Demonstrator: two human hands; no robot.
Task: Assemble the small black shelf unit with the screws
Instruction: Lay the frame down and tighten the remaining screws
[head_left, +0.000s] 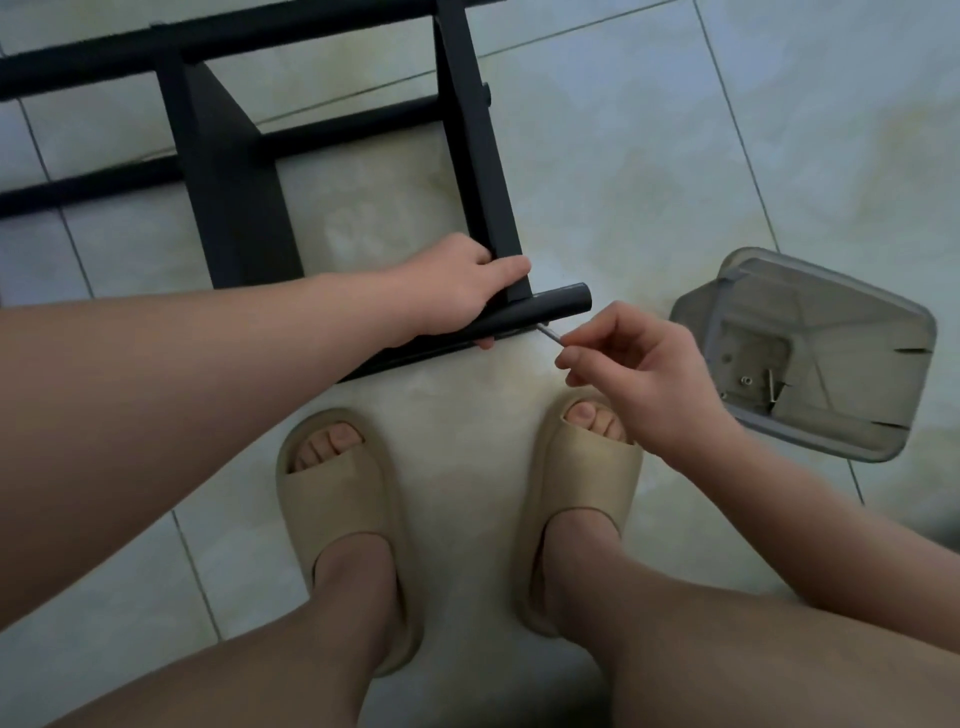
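Head view, starting at the grip. Pinches a thin metal pin (549, 335) between thumb and forefinger of the right hand (639, 374), other fingers loosely curled; screw or small key, too small to tell. Points its far tip at the joint just under the black tube (558, 305), probably to feed it into a hole there.

Wraps the left hand (460, 291) around the same tube and the near corner of the shelf frame (234, 208), thumb on the upright bar, one fingertip showing below. Seems to press the two parts together, so that the holes line up when the pin goes in.

Frame on the tiled floor (649, 156), directly in front of the feet, near enough for both hands.

Clear plastic box (883, 332) on the floor just to the right, open side up, within reach of the right hand; likely a store for the small parts.

By count: two hands, both busy; one pin in the pinch; one tube in the grip; one box. Inside it one small round piece (746, 381) and perhaps two long screws (772, 387), not sure. Two beige slippers (337, 519).
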